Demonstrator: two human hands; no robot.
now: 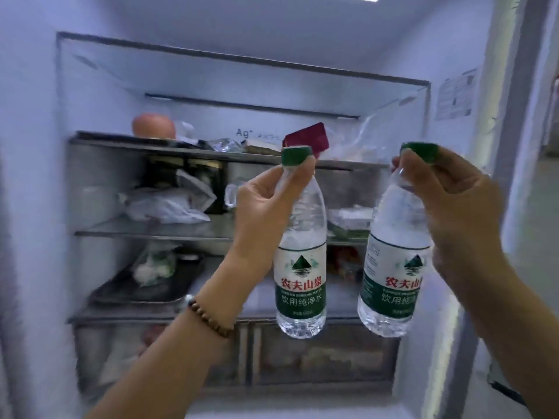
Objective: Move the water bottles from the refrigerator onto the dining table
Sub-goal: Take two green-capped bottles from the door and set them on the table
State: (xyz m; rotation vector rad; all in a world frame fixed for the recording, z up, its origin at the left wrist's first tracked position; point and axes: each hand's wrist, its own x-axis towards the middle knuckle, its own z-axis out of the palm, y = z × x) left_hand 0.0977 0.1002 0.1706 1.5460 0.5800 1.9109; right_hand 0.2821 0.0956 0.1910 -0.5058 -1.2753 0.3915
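Observation:
Two clear water bottles with green caps and green-and-white labels hang in the air in front of the open refrigerator [45, 176]. My left hand [263, 201] pinches the neck of the left water bottle [301, 279] just under its cap. My right hand [453, 204] grips the neck of the right water bottle [390, 282], which tilts slightly to the left at its base. A beaded bracelet sits on my left wrist. The dining table is out of view.
The fridge shelves hold an orange round fruit [153, 124], a dark red box [305, 140], white plastic bags [166, 204] and a dark tray [142, 285] with a bagged item. Drawers [317, 355] run along the bottom. The fridge's right wall [490, 116] stands close beside my right hand.

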